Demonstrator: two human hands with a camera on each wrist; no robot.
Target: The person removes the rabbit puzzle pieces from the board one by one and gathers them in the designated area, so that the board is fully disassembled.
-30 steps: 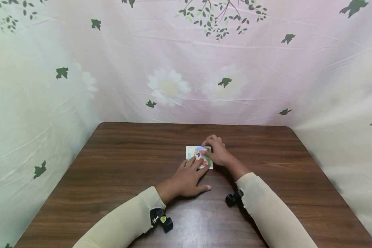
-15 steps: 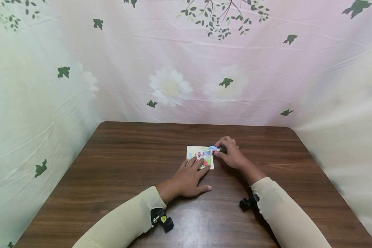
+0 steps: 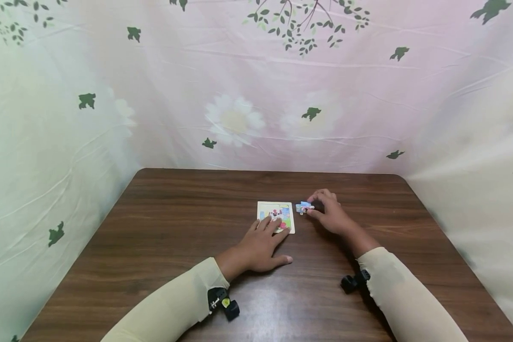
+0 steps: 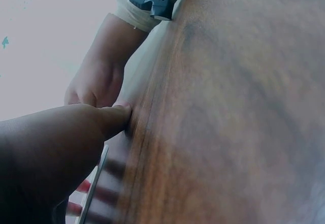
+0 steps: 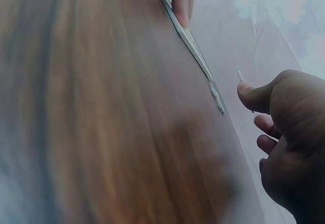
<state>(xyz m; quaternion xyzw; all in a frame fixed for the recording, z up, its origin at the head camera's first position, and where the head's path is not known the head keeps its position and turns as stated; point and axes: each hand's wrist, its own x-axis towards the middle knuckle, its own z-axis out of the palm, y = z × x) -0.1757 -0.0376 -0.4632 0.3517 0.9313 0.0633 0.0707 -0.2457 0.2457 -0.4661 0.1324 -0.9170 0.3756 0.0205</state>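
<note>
A small square picture puzzle (image 3: 275,207) with a white border and a cartoon figure lies flat on the brown table. My left hand (image 3: 256,246) rests on its near part, fingers spread and straight, covering part of the picture. To the right of the board, my right hand (image 3: 331,213) pinches a light blue puzzle piece (image 3: 309,205) between thumb and fingertips. The right wrist view shows this held piece (image 5: 239,74) raised off the tabletop, seen edge-on. Another puzzle piece (image 5: 217,98) lies on the table close to the board's edge (image 5: 195,51).
The dark wood table (image 3: 188,204) has rounded far corners. A printed fabric curtain (image 3: 256,95) with flowers, leaves and birds encloses the back and both sides. Black wrist cameras (image 3: 232,309) sit under both sleeves.
The right hand has moved right, off the board, with puzzle pieces coming away to the board's right side. The left hand has stayed in place on the board.
</note>
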